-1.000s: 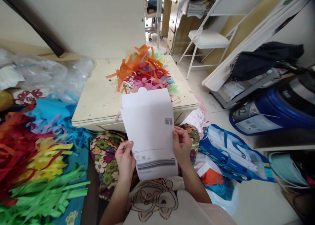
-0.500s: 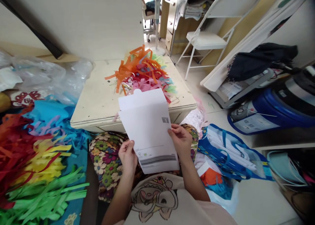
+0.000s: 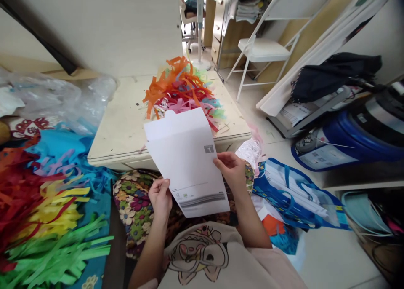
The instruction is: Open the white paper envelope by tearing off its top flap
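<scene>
A: Fingers (image 3: 220, 162) first: what are ours doing?

B: Our right hand (image 3: 233, 171) pinches the paper (image 3: 186, 162) at its three o'clock edge, thumb on the near face. Our left hand (image 3: 160, 197) is curled narrow, its thumb tip closed on the edge between seven and eight.

A: So where do we have the paper?

B: Mid-view, over our lap (image 3: 135, 200), its top leaning toward eleven. We see a grey square at its two o'clock edge and grey bands near its foot; the small print we can't read.

A: And past its top, at twelve?

B: The table (image 3: 110, 124), bearing a pile of orange, red and pink strips (image 3: 183, 86). The paper's top hides part of it from us.

A: To our left?

B: Plastic (image 3: 59, 93) at ten, blue strips (image 3: 65, 141) below that, red strips (image 3: 22, 190) at nine, green strips (image 3: 59, 247) at eight.

A: To our right?

B: A chair (image 3: 263, 51) at one, a blue barrel (image 3: 372, 141) near three, and a blue bag (image 3: 292, 204) between three and four.
</scene>
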Demonstrator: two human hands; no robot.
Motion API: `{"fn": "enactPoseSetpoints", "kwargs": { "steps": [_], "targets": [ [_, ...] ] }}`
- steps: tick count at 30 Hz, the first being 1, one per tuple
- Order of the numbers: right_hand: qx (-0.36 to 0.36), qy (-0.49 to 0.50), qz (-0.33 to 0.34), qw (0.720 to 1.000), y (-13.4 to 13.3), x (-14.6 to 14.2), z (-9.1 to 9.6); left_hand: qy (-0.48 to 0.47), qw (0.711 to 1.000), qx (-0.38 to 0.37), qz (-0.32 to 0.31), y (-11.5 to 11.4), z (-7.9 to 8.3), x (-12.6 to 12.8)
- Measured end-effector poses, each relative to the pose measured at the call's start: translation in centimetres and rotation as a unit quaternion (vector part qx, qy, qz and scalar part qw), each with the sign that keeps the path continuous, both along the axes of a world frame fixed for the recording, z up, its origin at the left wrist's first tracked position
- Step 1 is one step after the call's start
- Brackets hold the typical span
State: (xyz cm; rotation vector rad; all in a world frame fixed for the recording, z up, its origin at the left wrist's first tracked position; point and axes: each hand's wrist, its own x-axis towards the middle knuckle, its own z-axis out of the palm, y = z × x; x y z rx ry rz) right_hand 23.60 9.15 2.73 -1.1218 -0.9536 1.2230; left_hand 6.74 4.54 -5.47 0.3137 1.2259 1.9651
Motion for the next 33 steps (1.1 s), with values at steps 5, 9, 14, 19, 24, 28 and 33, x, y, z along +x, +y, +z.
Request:
{"fn": "enactPoseSetpoints", "kwargs": {
  "steps": [5,9,14,19,24,28,33],
  "targets": [
    [0.028,0.041,0.001,0.999,1.0,-0.8,-0.2,0.01,1.0,0.0,0.006,0.1,0.2,-0.5],
    [0.029,0.064,0.006,0.997,1.7,-1.0,-1.0,0.008,1.0,-0.009,0.011,0.0,0.0,-0.7],
    [0.016,0.103,0.021,0.994,2.6,-0.7,-2.1,-0.009,1.0,-0.028,-0.001,0.0,0.2,-0.9],
    [-0.004,0.087,0.073,0.994,1.8,0.3,-2.1,-0.023,0.999,-0.04,-0.022,-0.2,0.8,-1.2],
    [-0.021,0.021,0.057,0.998,-1.0,0.7,-2.0,-0.034,0.998,-0.041,-0.037,-0.2,1.0,-1.3],
    [-0.016,-0.047,0.02,0.999,-2.7,0.3,-2.1,-0.043,0.998,-0.033,-0.045,-0.1,0.7,-1.3],
    [0.087,-0.143,-0.007,0.986,-3.7,-0.1,-1.6,-0.043,0.997,-0.017,-0.059,0.5,-0.2,-1.7]
  ]
}}
